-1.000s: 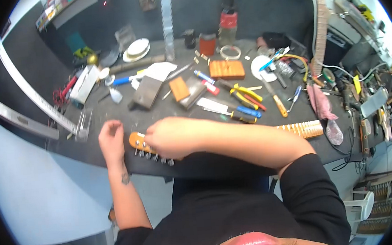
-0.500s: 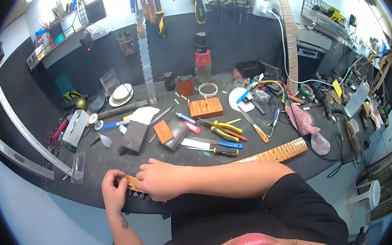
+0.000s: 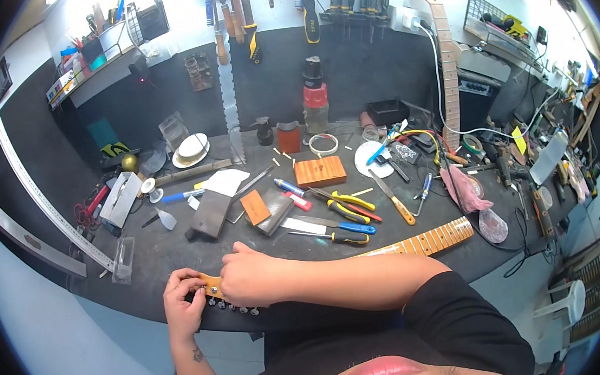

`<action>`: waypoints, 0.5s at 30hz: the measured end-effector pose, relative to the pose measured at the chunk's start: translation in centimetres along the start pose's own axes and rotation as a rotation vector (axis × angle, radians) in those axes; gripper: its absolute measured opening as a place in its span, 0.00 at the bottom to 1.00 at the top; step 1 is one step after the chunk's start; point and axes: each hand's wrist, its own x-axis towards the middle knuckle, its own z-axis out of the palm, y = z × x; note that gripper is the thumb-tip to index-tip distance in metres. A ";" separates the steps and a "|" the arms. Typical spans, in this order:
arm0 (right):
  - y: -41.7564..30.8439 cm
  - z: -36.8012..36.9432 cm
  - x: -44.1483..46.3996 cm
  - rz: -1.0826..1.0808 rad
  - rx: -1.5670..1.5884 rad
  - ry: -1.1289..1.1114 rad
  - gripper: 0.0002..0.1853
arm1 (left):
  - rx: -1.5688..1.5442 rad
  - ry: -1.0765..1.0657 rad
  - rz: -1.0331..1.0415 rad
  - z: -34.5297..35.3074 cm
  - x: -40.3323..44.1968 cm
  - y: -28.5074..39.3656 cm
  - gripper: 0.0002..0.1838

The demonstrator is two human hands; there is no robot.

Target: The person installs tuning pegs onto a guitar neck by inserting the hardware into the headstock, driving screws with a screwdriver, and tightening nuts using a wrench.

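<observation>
A guitar neck (image 3: 425, 241) lies slantwise along the bench's front edge, its fretted end to the right. Its headstock (image 3: 213, 286) is at the left, with several metal tuning pegs (image 3: 233, 307) along the near side. My left hand (image 3: 184, 302) pinches thumb and fingers together at the headstock's tip; whatever is between them is too small to make out. Closed over the headstock beside it is my right hand (image 3: 245, 276), its fingertips hidden. My right forearm crosses above the neck and covers its middle.
Behind my hands lie a screwdriver (image 3: 350, 238), pliers (image 3: 347, 210), an orange wooden block (image 3: 320, 172) and dark blocks (image 3: 210, 212). A wood-handled blade (image 3: 394, 201) and a pink cloth (image 3: 468, 190) lie to the right. A long metal ruler (image 3: 41, 208) leans at the left.
The view has shifted slightly, moving the bench a little right and down. My left fingers have come down at the headstock tip, and more of the headstock and its tuning pegs shows.
</observation>
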 end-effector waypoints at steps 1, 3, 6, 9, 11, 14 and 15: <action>0.0 0.3 0.0 0.015 0.039 0.092 0.13 | 0.038 -0.010 0.062 0.1 0.2 0.2 0.08; -0.2 1.4 -0.2 0.043 0.118 0.274 0.09 | 0.080 0.004 0.063 0.4 0.2 1.0 0.08; 0.2 2.7 -0.1 -0.049 0.116 0.435 0.10 | 0.089 0.035 -0.043 0.5 0.2 2.2 0.09; 0.3 2.0 0.0 -0.049 0.109 0.273 0.12 | 0.133 0.016 0.038 0.1 0.2 0.7 0.10; -0.1 0.0 0.0 -0.022 0.027 0.057 0.14 | 0.197 0.014 0.158 0.2 0.3 -0.5 0.11; -0.2 -0.5 -0.2 0.027 0.016 0.059 0.16 | 0.129 0.048 0.042 0.5 0.2 1.2 0.10; -0.4 -0.2 -0.3 0.045 0.036 0.115 0.16 | 0.084 0.056 -0.011 0.5 0.2 1.7 0.10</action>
